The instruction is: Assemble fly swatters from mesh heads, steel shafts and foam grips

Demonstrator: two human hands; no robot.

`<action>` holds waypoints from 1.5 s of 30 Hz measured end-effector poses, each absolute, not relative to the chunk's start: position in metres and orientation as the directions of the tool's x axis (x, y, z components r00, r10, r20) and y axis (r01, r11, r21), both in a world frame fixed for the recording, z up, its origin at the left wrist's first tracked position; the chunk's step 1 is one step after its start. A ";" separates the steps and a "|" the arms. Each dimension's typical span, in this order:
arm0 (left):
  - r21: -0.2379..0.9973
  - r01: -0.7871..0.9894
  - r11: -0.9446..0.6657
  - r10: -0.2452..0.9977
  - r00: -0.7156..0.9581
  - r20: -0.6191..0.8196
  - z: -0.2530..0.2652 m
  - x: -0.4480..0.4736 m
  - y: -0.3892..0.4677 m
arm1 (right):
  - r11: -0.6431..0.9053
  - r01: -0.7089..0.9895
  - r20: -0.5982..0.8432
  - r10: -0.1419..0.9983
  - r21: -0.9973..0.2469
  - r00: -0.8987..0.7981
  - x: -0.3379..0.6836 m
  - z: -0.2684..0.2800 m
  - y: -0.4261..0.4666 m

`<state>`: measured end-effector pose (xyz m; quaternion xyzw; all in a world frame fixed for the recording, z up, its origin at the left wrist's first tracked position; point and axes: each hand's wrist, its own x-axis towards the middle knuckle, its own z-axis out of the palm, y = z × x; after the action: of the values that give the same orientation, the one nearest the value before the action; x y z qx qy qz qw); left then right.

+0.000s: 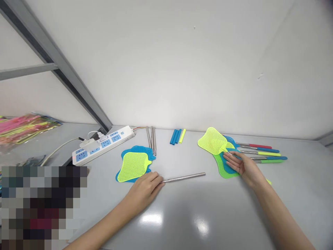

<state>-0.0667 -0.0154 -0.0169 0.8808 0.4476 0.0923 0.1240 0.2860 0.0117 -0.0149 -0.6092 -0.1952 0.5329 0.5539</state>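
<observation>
My left hand is closed on the left end of a thin telescopic metal rod, which points right across the table. Just behind that hand, a yellow mesh fly swatter head lies on blue swatter heads. My right hand has its fingers stretched out beside a yellow fly swatter atop a pile. That swatter's short visible metal shaft runs in behind the hand, and a yellow handle end shows past the wrist. Blue and green swatter heads lie underneath, partly covered by the fingers.
Several swatter handles in red, blue, yellow and green extend right of the pile. Blue tubes and a yellow tube lie near the wall. Metal rods rest beside a white power strip. Plastic-bagged items sit far left.
</observation>
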 end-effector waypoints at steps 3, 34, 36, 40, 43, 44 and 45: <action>0.289 0.764 -0.577 0.803 0.595 0.032 -0.012 -0.065 -0.009 | -0.331 -0.352 -0.450 0.823 -0.876 0.346 0.286 -0.013 0.006; 0.993 -0.055 0.108 0.827 0.559 -0.059 0.013 0.028 0.094 | -0.352 -0.016 -0.337 0.883 -0.936 0.326 0.389 -0.002 0.045; 0.995 -0.054 0.089 0.864 0.502 -0.050 0.016 0.015 0.092 | -0.385 0.036 -0.361 0.890 -0.922 0.277 0.392 -0.009 0.054; 0.995 -0.068 0.078 0.930 0.364 -0.048 0.020 -0.007 0.090 | -0.408 0.127 -0.367 0.893 -0.904 0.261 0.389 -0.021 0.064; 0.993 -0.089 0.077 0.950 0.309 -0.046 0.020 -0.015 0.088 | -0.395 0.185 -0.344 0.903 -0.900 0.256 0.386 -0.023 0.064; 0.993 -0.092 0.074 0.954 0.298 -0.044 0.020 -0.016 0.088 | -0.391 0.198 -0.338 0.906 -0.899 0.256 0.385 -0.022 0.063; 0.993 -0.094 0.069 0.957 0.287 -0.040 0.020 -0.015 0.087 | -0.390 0.204 -0.336 0.907 -0.898 0.255 0.385 -0.022 0.062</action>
<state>-0.0155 0.0875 0.0201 0.5265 0.4100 0.4338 0.6054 0.3846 0.0623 -0.0216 -0.6945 -0.4000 0.4609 0.3810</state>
